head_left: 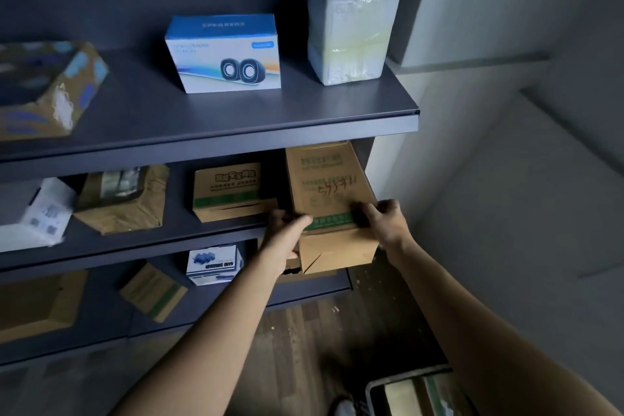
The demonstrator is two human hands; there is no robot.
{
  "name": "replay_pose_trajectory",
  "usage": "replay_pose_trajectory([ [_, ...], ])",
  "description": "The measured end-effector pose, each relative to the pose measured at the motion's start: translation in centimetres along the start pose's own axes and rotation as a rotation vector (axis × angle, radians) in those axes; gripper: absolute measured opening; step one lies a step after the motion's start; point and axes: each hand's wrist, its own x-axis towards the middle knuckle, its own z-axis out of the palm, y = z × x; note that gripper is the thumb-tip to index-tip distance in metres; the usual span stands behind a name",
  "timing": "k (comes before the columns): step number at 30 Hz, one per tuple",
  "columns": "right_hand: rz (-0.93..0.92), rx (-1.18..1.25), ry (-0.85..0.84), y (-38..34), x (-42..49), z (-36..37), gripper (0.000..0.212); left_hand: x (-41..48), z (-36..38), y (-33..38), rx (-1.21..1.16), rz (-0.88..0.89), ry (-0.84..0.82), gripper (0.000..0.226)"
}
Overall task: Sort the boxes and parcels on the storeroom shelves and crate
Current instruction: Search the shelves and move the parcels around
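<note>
Your left hand (286,234) and right hand (385,220) each grip a near corner of a tall, matte brown cardboard box (332,186) with a green printed band. It sits at the right end of the smooth grey metal middle shelf (135,240), overhanging the front lip, beside a squat carton (233,192).

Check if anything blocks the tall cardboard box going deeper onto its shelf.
Nothing visible, though the tall cardboard box hides the space behind it. A smaller box sits close on its left, the top shelf just above.
</note>
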Motion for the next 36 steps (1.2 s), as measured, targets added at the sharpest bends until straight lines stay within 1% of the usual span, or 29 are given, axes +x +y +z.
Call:
replay_pose_trajectory([
  [3, 0.023, 0.047, -0.03, 0.2, -3.1, 0.0, 0.026, -2.0, -1.4, -0.7, 0.082, 0.034, -0.071, 0.07],
  [6, 0.019, 0.044, -0.04, 0.6, -6.5, 0.3, 0.035, -4.3, -2.9, -1.2, 0.149, 0.039, -0.122, 0.077],
  [9, 0.024, 0.02, 0.016, 1.2, -9.5, 0.6, 0.042, -6.5, -4.4, -1.9, 0.181, 0.038, -0.153, 0.076],
  [12, 0.012, 0.022, 0.077, 1.6, -12.2, 0.6, 0.038, -8.3, -5.3, -2.8, 0.181, 0.067, -0.175, 0.063],
  [14, -0.006, 0.039, 0.087, 1.8, -13.6, 0.4, 0.039, -9.3, -5.7, -3.0, 0.196, 0.1, -0.165, 0.057],
  [15, -0.023, 0.045, 0.082, 1.7, -14.2, 0.2, 0.041, -9.9, -5.8, -2.9, 0.218, 0.13, -0.155, 0.059],
  [18, -0.056, 0.108, 0.059, 1.4, -15.4, -0.7, 0.052, -11.3, -6.0, -2.7, 0.251, 0.166, -0.147, 0.08],
  [19, -0.061, 0.151, 0.053, 1.2, -15.7, -1.0, 0.051, -11.7, -6.0, -2.6, 0.24, 0.174, -0.144, 0.086],
  [21, -0.076, 0.2, 0.036, 0.9, -16.1, -1.6, 0.044, -12.4, -5.9, -2.6, 0.205, 0.183, -0.123, 0.088],
  [24, -0.135, 0.208, 0.011, 0.5, -16.1, -2.7, 0.036, -13.3, -5.6, -2.4, 0.132, 0.166, -0.085, 0.085],
  [25, -0.151, 0.205, -0.017, 0.5, -16.0, -3.2, 0.037, -13.7, -5.5, -2.3, 0.109, 0.16, -0.077, 0.083],
  [26, -0.137, 0.201, -0.061, 0.3, -16.0, -3.7, 0.045, -13.9, -5.3, -2.2, 0.082, 0.153, -0.072, 0.082],
  [27, -0.112, 0.197, -0.117, 0.4, -15.8, -4.2, 0.064, -14.3, -5.1, -2.1, 0.051, 0.145, -0.07, 0.08],
  [29, -0.027, 0.173, -0.246, 0.7, -15.1, -5.3, 0.108, -14.8, -4.5, -1.9, 0.002, 0.133, -0.077, 0.076],
  [30, -0.005, 0.17, -0.288, 1.3, -14.3, -5.8, 0.12, -15.1, -4.2, -1.9, -0.007, 0.132, -0.084, 0.073],
  [31, 0.004, 0.171, -0.319, 1.3, -14.1, -6.2, 0.127, -15.4, -3.9, -2.0, -0.004, 0.132, -0.09, 0.071],
  [32, 0.016, 0.154, -0.343, 1.4, -14.0, -6.7, 0.127, -15.5, -3.7, -2.1, 0.011, 0.136, -0.088, 0.069],
  [34, -0.004, 0.139, -0.322, 0.8, -14.5, -7.0, 0.114, -15.8, -3.4, -2.0, 0.07, 0.16, -0.054, 0.063],
  [36, -0.057, 0.159, -0.281, 1.0, -14.1, -7.2, 0.101, -16.2, -3.1, -1.7, 0.16, 0.18, -0.033, 0.064],
])
